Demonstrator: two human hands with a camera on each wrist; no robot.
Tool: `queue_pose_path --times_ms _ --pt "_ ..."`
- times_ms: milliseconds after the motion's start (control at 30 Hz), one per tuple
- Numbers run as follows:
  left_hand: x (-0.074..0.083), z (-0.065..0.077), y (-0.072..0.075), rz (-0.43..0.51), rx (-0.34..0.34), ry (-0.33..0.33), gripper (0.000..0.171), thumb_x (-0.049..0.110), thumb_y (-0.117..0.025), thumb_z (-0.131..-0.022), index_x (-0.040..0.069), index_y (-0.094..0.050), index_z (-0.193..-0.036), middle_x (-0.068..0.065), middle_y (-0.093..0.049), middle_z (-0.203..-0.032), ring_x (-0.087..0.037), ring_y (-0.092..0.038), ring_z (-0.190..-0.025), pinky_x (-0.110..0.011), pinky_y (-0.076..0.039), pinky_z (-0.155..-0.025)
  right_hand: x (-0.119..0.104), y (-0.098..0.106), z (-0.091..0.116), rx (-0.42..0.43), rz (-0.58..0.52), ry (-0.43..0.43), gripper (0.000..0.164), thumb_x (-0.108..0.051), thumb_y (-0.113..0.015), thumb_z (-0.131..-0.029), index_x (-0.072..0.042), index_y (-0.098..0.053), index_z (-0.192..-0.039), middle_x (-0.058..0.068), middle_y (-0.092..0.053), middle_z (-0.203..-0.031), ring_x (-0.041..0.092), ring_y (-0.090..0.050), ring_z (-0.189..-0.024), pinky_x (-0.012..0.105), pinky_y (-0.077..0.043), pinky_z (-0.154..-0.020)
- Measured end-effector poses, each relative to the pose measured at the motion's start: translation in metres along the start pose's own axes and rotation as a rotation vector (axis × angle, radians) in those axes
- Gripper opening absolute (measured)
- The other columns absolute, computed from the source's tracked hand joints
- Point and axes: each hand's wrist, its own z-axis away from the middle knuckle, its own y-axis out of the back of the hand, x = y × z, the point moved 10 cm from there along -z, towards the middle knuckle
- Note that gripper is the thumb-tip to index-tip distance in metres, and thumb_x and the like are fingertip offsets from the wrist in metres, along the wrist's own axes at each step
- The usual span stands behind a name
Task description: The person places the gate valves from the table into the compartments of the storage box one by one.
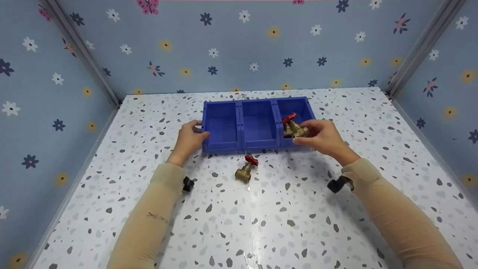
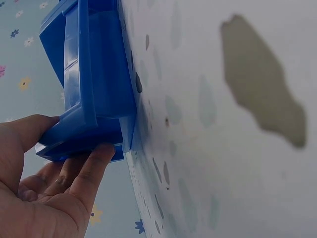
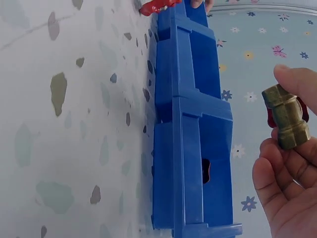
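Three blue bins [image 1: 222, 146] stand joined in a row. My left hand [image 1: 191, 139] grips the left bin's side wall, thumb at the rim and fingers against the outside, as the left wrist view shows. Over the right bin, my right hand [image 1: 324, 137] pinches a brass valve [image 3: 287, 118] between thumb and fingers; a red handwheel shows partly behind its body. In the right wrist view a small dark shape [image 3: 206, 171] with an orange edge shows inside the right bin. A second brass valve [image 1: 243, 174] with a red handwheel [image 1: 251, 160] lies in front of the middle bin.
The bins stand on a white speckled table [image 1: 231, 231]. Blue flowered panels [image 1: 242, 45] close in the back and both sides, with grey metal posts [image 1: 84, 52] at the corners. A dark wrist device [image 1: 188, 184] sits at the left cuff, another [image 1: 338, 184] at the right.
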Motion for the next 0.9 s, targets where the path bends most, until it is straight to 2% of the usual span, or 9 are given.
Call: queue_pose_path --times_ms 333,633,900 --pt "0.0 0.0 0.0 0.006 0.003 -0.006 0.048 0.011 -0.068 -0.102 -0.004 -0.06 -0.147 -0.03 -0.071 -0.132 -0.039 -0.069 -0.123 -0.05 -0.058 -0.107 -0.008 -0.002 -0.003 0.053 -0.059 0.003 0.046 -0.013 -0.093 -0.085 0.004 -0.076 -0.124 0.017 -0.075 -0.101 0.014 -0.064 -0.08 0.018 -0.055 -0.069" --pt "0.0 -0.001 0.0 -0.008 0.007 0.003 0.049 0.012 -0.068 -0.102 -0.004 -0.059 -0.148 -0.029 -0.071 -0.132 -0.039 -0.069 -0.122 -0.051 -0.058 -0.107 -0.016 -0.009 -0.004 0.079 -0.091 0.022 0.046 -0.014 -0.093 -0.085 0.003 -0.077 -0.125 0.013 -0.074 -0.098 0.014 -0.062 -0.078 0.018 -0.054 -0.067" --pt "-0.001 0.0 0.0 -0.019 0.016 0.01 0.051 0.012 -0.067 -0.101 -0.005 -0.058 -0.148 -0.03 -0.07 -0.134 -0.039 -0.068 -0.125 -0.051 -0.057 -0.108 -0.023 -0.014 -0.007 0.105 -0.086 0.053 0.047 -0.013 -0.093 -0.085 0.005 -0.076 -0.125 0.013 -0.074 -0.095 0.014 -0.061 -0.076 0.018 -0.053 -0.066"
